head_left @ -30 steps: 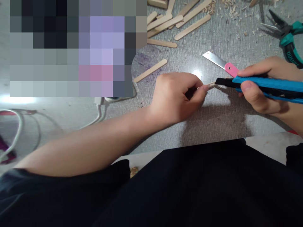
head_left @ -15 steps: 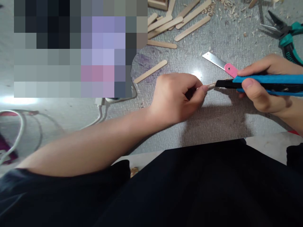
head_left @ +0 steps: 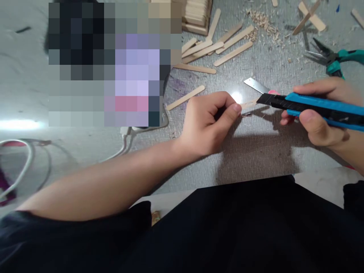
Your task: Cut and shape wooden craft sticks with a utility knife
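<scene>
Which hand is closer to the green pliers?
Right. The right hand, gripping the blue knife, sits just below the pliers; the left hand, pinching a wood sliver, is well to their left.

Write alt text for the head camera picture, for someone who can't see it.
A person's left hand pinches a small wooden stick while the right hand holds a blue utility knife with its tip at the stick's end. Loose craft sticks, wood shavings, a spare blade and teal pliers lie on the grey surface beyond.

No legible text is showing; nothing is reading on the blue utility knife point(head_left: 321, 108) or teal pliers point(head_left: 332, 60).
</scene>
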A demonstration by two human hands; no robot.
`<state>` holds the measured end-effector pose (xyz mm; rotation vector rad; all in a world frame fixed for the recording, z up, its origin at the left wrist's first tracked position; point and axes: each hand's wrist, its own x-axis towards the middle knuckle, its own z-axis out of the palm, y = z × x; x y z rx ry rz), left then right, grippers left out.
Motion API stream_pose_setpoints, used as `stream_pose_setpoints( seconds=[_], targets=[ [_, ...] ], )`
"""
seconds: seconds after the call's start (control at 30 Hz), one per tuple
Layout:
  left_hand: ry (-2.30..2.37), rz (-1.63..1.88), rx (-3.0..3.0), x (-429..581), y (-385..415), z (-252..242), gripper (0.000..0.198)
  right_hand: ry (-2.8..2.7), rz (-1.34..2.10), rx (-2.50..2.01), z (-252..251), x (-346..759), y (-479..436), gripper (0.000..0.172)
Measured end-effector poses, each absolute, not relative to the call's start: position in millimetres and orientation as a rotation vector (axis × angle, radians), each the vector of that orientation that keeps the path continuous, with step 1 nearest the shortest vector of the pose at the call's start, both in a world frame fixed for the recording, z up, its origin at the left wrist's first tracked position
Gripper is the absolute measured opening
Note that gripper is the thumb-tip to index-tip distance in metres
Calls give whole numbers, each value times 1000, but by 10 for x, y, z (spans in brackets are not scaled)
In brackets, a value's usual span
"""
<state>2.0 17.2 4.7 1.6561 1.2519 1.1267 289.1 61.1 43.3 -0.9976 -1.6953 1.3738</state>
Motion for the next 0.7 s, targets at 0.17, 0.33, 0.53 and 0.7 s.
stream_pose_setpoints(
  seconds=[0.17,0.33,0.53,0.7],
  targets=[
    [1218,1117,1591,25,174,29,35,-1808,1231,-817,388,2879,605,47],
    [1202,1097,1601,14,189,41,34,-1839,1135,-782,291,2907,625,48],
    [1139,1120,1533,12,213,52,31,-1848,1090,-748,249,2962,653,47],
    [1179,1084,1560,-1,207,90,30,-1929,1149,-778,272,3021,681,47]
  ],
)
